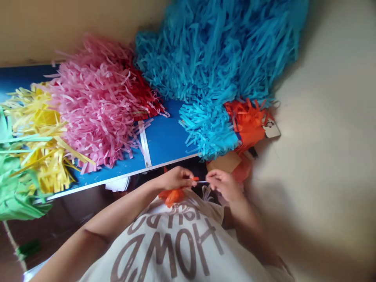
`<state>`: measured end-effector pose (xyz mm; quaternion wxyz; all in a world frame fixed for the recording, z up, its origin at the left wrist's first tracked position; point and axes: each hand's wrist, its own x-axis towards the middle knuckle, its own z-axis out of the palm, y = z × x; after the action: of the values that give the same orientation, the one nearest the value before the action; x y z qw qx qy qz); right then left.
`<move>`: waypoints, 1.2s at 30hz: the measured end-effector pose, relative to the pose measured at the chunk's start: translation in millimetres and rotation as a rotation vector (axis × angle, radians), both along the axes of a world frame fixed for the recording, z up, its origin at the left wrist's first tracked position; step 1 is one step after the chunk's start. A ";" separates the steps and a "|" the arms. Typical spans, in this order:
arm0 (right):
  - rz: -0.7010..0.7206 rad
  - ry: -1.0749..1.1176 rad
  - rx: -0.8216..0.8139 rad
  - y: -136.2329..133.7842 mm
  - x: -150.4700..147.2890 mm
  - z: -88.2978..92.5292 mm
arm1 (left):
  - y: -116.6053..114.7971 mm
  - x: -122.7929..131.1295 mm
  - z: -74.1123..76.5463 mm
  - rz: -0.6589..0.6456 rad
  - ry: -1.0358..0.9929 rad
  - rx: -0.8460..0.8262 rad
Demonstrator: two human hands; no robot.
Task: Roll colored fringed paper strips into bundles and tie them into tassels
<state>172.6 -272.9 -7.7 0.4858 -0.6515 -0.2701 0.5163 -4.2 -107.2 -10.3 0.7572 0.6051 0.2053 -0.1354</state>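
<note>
My left hand (175, 178) pinches a small orange paper tip (194, 179), and a crumpled bunch of orange tissue paper (172, 197) hangs just below that hand. My right hand (223, 185) grips the other end of a thin white strip (202, 181), which spans the short gap between my hands. Both hands are held above my chest, over a white printed T-shirt (173, 250). Fingers hide part of the orange tip and the strip's ends.
A blue board (164, 135) lies beyond my hands, heaped with pink, red, turquoise, yellow and green shredded paper fringes (100, 105). Orange fringe (246, 123), a white tag (272, 129) and a cardboard piece (225, 162) sit near my right hand. A beige wall (308, 164) runs alongside.
</note>
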 end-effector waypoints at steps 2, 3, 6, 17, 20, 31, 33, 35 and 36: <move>-0.196 0.269 0.133 -22.0 30.1 5.1 | 2.9 -3.5 -9.8 0.022 0.049 0.057; -0.306 0.348 0.220 -32.9 45.3 7.1 | 4.5 -5.9 -14.6 0.042 0.068 0.105; -0.599 0.384 0.425 -55.4 80.2 12.9 | 6.3 -12.1 -26.2 0.047 0.131 0.238; -0.610 -0.108 0.510 -1.3 48.5 33.8 | 9.4 -33.8 14.9 0.276 -0.200 0.307; -0.301 -0.071 0.282 30.2 -3.3 30.3 | 6.8 -38.2 27.3 0.567 -0.149 0.059; 0.176 -0.117 0.229 97.2 -88.7 18.4 | 7.2 -55.2 16.1 0.999 -0.210 -0.471; 0.201 -0.052 0.204 100.0 -89.2 15.0 | 7.2 -58.6 14.4 0.979 -0.232 -0.428; 0.196 0.006 0.174 102.2 -88.5 11.7 | 7.8 -62.7 13.4 0.920 -0.255 -0.352; 0.194 0.037 0.158 103.2 -87.7 10.5 | 8.5 -65.1 13.2 0.879 -0.263 -0.309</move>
<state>84.9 -169.7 2.8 0.4880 -0.5724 -0.3627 0.5501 -69.3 -98.7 3.0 0.8433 0.3532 0.3217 0.2460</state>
